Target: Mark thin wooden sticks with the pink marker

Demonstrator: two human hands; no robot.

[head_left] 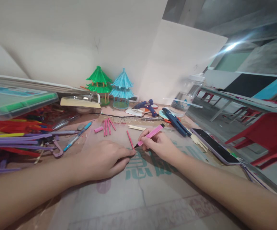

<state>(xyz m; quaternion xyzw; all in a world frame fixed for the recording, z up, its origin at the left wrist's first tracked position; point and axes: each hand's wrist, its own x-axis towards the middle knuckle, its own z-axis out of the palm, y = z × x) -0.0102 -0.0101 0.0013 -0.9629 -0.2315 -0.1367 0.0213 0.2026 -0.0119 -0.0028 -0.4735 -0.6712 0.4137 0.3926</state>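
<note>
My right hand (158,143) grips a pink marker (154,131), its dark tip pointing down and left at the lower end of a thin pink stick (130,139). The stick lies on a translucent plastic sheet (119,204) printed with green characters. My left hand (102,159) rests palm down, with a fingertip pressed on the stick's near end and the thumb stretched beside it. Just beyond that hand lie several pink sticks (106,127) and a pink marker cap (98,129). Pale uncoloured sticks (136,127) sit beyond the stick.
Two small pagoda models, green (98,76) and blue (123,81), stand at the back. A blue glue gun (149,107), dark blue pliers-like tool (175,123) and phone (215,145) lie rightward. Purple pipe cleaners (20,139), a blue pen (78,135) and a plastic box (16,99) are left.
</note>
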